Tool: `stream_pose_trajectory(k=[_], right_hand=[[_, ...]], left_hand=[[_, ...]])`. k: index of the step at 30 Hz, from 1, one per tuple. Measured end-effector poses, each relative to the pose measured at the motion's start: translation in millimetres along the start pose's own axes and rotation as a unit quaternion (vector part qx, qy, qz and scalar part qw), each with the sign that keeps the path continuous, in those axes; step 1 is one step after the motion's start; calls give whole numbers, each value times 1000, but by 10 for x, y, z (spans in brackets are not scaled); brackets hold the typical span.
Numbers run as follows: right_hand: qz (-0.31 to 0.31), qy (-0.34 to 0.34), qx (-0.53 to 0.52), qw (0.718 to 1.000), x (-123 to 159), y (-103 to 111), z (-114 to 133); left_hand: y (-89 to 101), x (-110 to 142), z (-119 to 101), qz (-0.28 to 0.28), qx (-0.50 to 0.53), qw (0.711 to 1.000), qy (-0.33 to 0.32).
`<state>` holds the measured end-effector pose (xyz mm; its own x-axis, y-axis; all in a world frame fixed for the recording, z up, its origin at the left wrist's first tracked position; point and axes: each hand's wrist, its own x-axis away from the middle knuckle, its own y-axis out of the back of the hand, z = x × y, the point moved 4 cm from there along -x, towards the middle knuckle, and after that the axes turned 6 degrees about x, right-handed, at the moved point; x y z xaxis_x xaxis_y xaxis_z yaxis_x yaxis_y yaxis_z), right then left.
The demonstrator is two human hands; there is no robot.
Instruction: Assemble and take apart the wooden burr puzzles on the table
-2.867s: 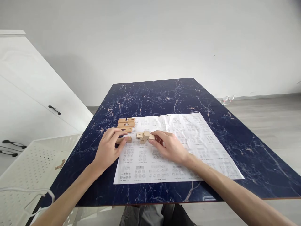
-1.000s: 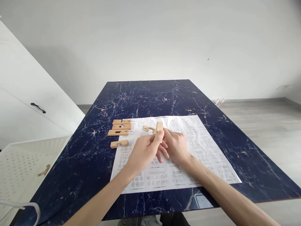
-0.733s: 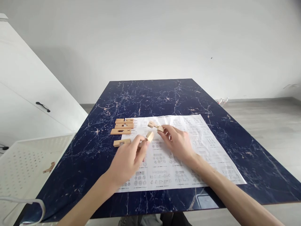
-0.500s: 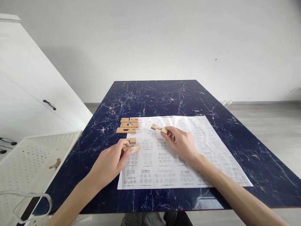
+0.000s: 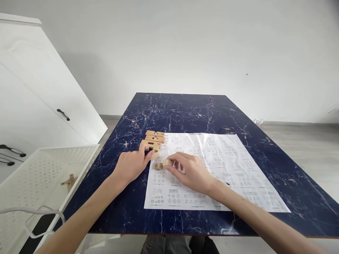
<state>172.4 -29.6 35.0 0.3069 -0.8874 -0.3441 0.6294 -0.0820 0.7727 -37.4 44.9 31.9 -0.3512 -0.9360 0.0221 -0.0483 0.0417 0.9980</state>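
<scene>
My left hand (image 5: 131, 165) is closed, thumb and index finger gripping a light wooden puzzle piece (image 5: 155, 155) by the paper's left edge. The fingers hide part of it. Just beyond lie flat wooden puzzle pieces in a stack of rows, one marked 2 (image 5: 158, 144), another (image 5: 154, 139) behind it and a third (image 5: 155, 133) farthest back. My right hand (image 5: 194, 173) pinches one end of a notched wooden puzzle piece (image 5: 167, 163) with a narrow middle. Its free end points left, low over the paper and a little nearer to me than the left hand's piece.
A creased, printed instruction sheet (image 5: 212, 197) lies under the right hand on the dark blue marbled table (image 5: 182, 113). To the left stands a white perforated basket (image 5: 34, 173) with a wooden piece (image 5: 69, 182) and a white cable (image 5: 31, 210). A white cabinet (image 5: 53, 88) is behind it.
My left hand has moved away from me, closer to the numbered pieces. My right hand has brought its notched piece leftward and towards me, near the left hand. The view has shifted slightly.
</scene>
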Motion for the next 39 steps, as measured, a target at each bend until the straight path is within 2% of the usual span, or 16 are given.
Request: stream_pose_trajectory(k=[4, 7, 11, 14, 17, 20, 24, 27, 29, 33, 39], right_hand=[[27, -32, -21, 999, -109, -178, 94], [18, -27, -1, 999, -177, -287, 131], [-24, -12, 85, 996, -212, -356, 133], [-29, -33, 95, 995, -198, -335, 54], [-17, -60, 48, 997, -178, -232, -84], [-11, -99, 13, 995, -165, -73, -281], [-9, -139, -59, 989, -135, 112, -589], [-21, -167, -84, 982, -82, 192, -790], [-30, -182, -93, 978, -47, 216, -880], [-7, -171, -110, 979, -27, 204, -924], [18, -153, -116, 981, -37, 198, -917]], left_hand=[[54, 24, 142, -12, 22, 999, 22], [91, 65, 263, -34, 85, 995, 39], [130, 119, 346, -101, 178, 978, 33], [173, 118, 312, -163, 201, 966, -14], [234, 54, 140, -188, 217, 953, -97], [297, -35, -228, -159, 260, 931, -202], [255, -93, -904, -48, 290, 889, -350], [91, -113, -1263, -16, 250, 867, -431], [-57, -148, -1360, -27, 221, 869, -442], [-297, -192, -1355, -31, 216, 876, -431], [-309, -180, -1314, -31, 258, 873, -412]])
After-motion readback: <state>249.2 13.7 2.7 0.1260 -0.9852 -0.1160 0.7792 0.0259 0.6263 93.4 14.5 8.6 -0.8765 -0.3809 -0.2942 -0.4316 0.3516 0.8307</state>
